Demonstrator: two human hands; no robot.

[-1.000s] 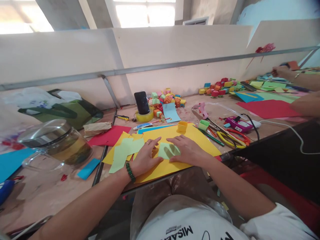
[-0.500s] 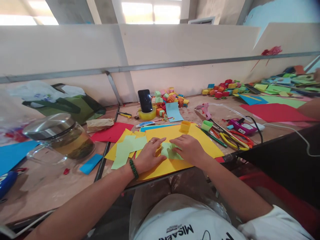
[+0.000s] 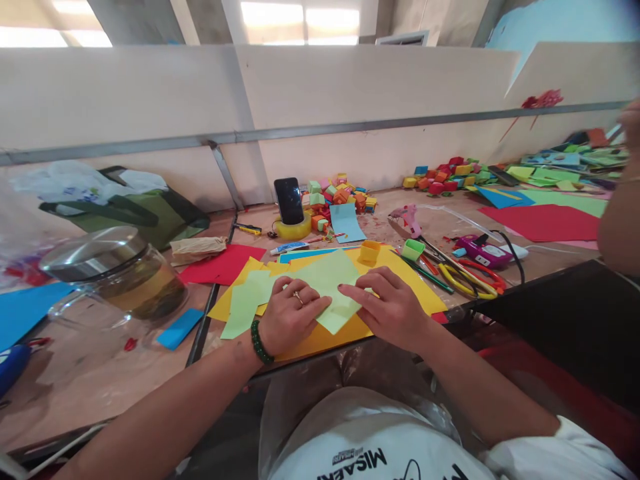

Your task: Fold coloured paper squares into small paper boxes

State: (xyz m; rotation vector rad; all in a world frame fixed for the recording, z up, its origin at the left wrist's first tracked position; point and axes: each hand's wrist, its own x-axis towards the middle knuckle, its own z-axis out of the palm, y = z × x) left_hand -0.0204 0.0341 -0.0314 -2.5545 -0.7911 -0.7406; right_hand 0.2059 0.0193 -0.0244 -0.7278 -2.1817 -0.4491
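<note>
A pale green sheet of paper (image 3: 334,277) is raised at an angle over a yellow sheet (image 3: 310,347), one corner pointing at me. My left hand (image 3: 293,313), with a ring and a green bead bracelet, closes on the sheet's left edge, thumb on top. On the right edge, my right hand (image 3: 393,307) pinches the sheet, its index finger lying on top and the thumb hidden. More pale green pieces (image 3: 245,303) lie beside my left hand. A small folded yellow paper box (image 3: 370,252) and a small green box (image 3: 413,250) stand just behind.
Colourful paper cubes (image 3: 345,193) are heaped behind a phone (image 3: 289,200) on a tape roll (image 3: 293,229). Scissors (image 3: 467,281), pens and a pink glue gun (image 3: 411,220) lie right. A glass jug of tea (image 3: 145,287) stands left. Another person's arm (image 3: 623,220) shows far right.
The green paper, flat and mostly under my hands before, is now lifted and tilted, showing much more of its face. My fingers have curled in around its edges. The other person's arm has risen.
</note>
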